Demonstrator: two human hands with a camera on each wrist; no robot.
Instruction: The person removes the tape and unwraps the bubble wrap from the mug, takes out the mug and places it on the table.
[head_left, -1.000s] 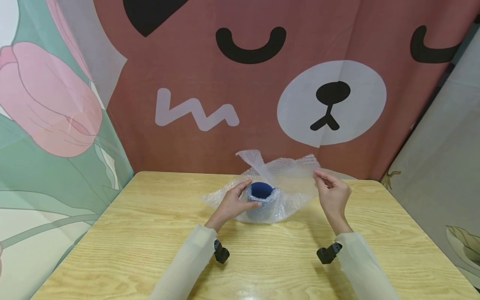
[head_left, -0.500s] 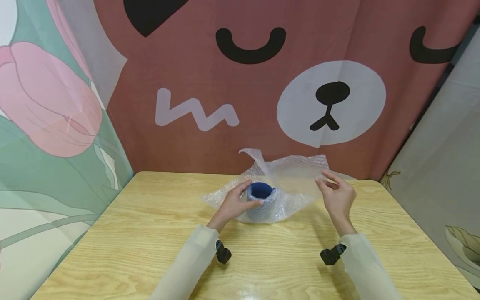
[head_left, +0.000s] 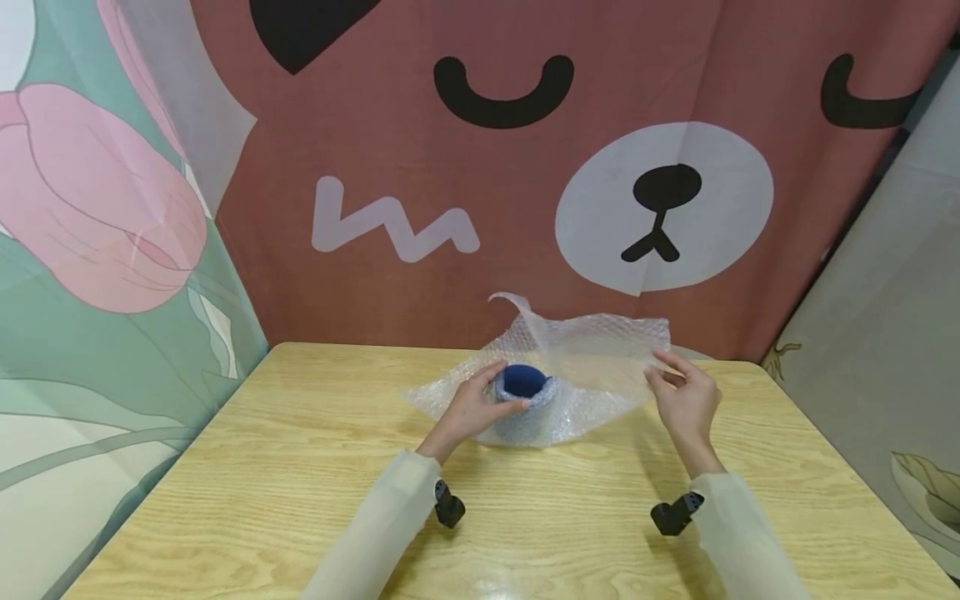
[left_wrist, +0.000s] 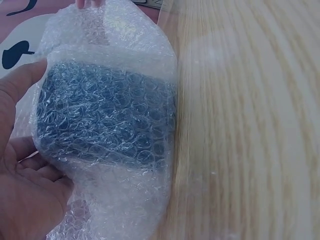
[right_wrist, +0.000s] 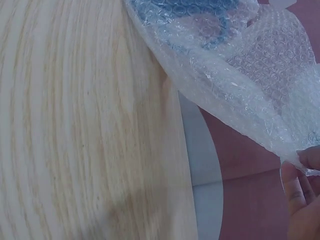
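Observation:
A dark blue mug (head_left: pixel 523 381) stands upright on the table with bubble wrap (head_left: pixel 600 410) around its side and its mouth uncovered. My left hand (head_left: pixel 471 410) grips the wrapped mug from the left, thumb at the near side and fingers behind. Through the wrap, the left wrist view shows the mug's blue wall (left_wrist: pixel 105 115). What looks like its blue handle (right_wrist: pixel 220 37) shows in the right wrist view. Off to the right, my right hand (head_left: pixel 686 404) pinches the edge of the loose bubble wrap between thumb and fingers and holds that part raised and stretched out.
The wooden table (head_left: pixel 300 483) carries the work, with its back edge close behind the wrap. A brown curtain (head_left: pixel 375 292) with a bear print hangs behind. Patterned curtains stand at both sides. One upper flap of the wrap (head_left: pixel 525 312) curls upward at the back.
My right hand has moved right and slightly toward me, drawing the bubble wrap out wider. The curled upper flap has shifted right. My left hand stays on the mug, nearly still.

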